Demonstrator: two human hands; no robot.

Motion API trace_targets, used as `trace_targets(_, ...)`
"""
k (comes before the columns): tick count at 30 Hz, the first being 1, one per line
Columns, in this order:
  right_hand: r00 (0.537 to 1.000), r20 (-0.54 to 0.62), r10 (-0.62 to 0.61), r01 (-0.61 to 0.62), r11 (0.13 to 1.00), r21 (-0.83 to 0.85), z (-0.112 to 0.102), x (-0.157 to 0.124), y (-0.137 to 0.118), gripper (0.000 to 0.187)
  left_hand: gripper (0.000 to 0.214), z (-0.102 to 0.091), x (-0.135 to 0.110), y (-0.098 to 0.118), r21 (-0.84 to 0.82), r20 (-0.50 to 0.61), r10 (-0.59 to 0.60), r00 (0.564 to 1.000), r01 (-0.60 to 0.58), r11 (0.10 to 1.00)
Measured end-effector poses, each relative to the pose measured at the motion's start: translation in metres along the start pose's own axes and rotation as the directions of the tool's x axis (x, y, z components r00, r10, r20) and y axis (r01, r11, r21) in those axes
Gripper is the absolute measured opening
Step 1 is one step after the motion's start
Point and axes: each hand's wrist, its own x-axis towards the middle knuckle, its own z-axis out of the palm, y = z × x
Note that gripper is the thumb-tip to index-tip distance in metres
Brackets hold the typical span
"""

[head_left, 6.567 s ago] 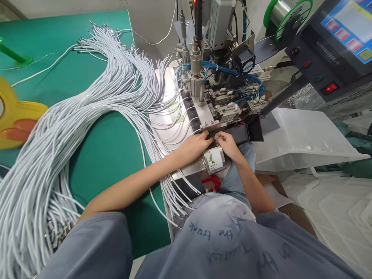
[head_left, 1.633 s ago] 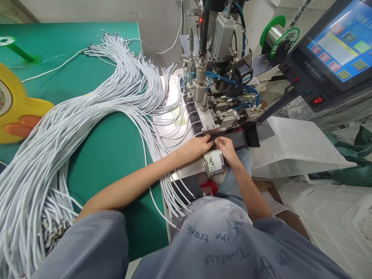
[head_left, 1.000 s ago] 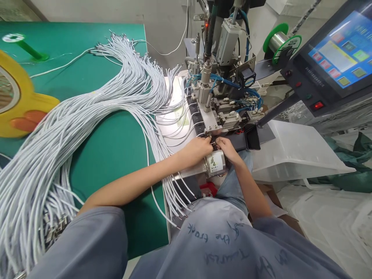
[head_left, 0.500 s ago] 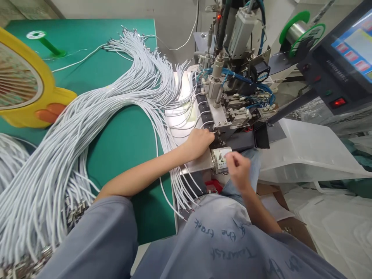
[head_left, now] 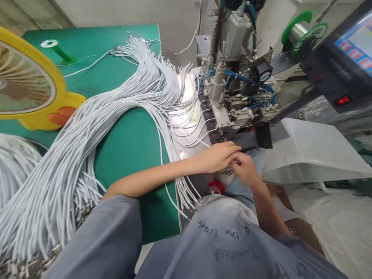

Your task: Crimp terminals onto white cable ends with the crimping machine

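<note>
My left hand (head_left: 222, 155) and my right hand (head_left: 246, 169) meet in front of the lower end of the machine (head_left: 219, 108). Their fingers are bent and pressed together, hiding whatever small thing is between them. One white cable (head_left: 203, 143) runs up to the back of my left hand; whether it is held I cannot tell. Above the hands, several white cables curve into a row of dark slots (head_left: 207, 115) along the machine's left side. A long bundle of white cables (head_left: 116, 99) with metal ends lies across the green table. A small labelled box under my hands is mostly covered.
A yellow fan (head_left: 55, 97) stands at the left, beside a green spool (head_left: 59, 52) on the green table (head_left: 122, 151). At the right are a wire reel (head_left: 303, 33), a control screen (head_left: 356, 46) and a white plastic bin (head_left: 314, 151). A dark phone-like slab (head_left: 264, 135) sits by the machine.
My left hand has left the machine's lowest slot and moved right and down to my right hand, which has risen slightly. A cable now shows in that slot. The view has shifted a little.
</note>
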Motion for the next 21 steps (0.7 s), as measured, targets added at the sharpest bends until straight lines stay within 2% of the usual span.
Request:
trace_targets(3, 0.974, -0.21, 0.082, -0.041, 0.98, 0.195, -0.019, 0.02, 0.002, 0.011, 0.033, -0.003, 0.004, -0.013, 0.033, -0.106, -0.075, 0.991, 0.079, 0.996)
trace_targets(5, 0.947, -0.287, 0.144, -0.036, 0.936, 0.351, -0.02, 0.029, 0.002, 0.016, 0.028, -0.006, 0.006, -0.019, 0.02, -0.173, -0.049, 0.984, 0.053, 0.998)
trace_targets(10, 0.949, -0.252, 0.189, -0.005, 0.81, 0.587, -0.007, 0.033, -0.003, 0.021, 0.019, -0.008, 0.007, -0.023, -0.015, -0.321, 0.056, 0.945, -0.065, 0.998)
trace_targets(12, 0.952, -0.245, 0.185, -0.001, 0.8, 0.6, -0.002, 0.031, -0.007, 0.02, 0.017, -0.006, 0.006, -0.023, -0.029, -0.373, 0.057, 0.926, -0.073, 0.997)
trace_targets(16, 0.935, -0.317, 0.161, 0.017, 0.87, 0.492, 0.001, 0.03, -0.011, 0.017, 0.016, -0.006, 0.006, -0.023, -0.053, -0.422, 0.034, 0.906, -0.062, 0.997)
trace_targets(18, 0.927, -0.35, 0.132, 0.042, 0.892, 0.449, 0.0, 0.031, -0.01, 0.017, 0.016, -0.009, 0.007, -0.022, -0.059, -0.404, 0.048, 0.913, -0.078, 0.995)
trace_targets(21, 0.938, -0.337, 0.084, 0.075, 0.898, 0.432, -0.003, 0.033, -0.009, 0.015, 0.019, -0.015, 0.008, -0.02, -0.063, -0.341, 0.083, 0.936, -0.111, 0.992)
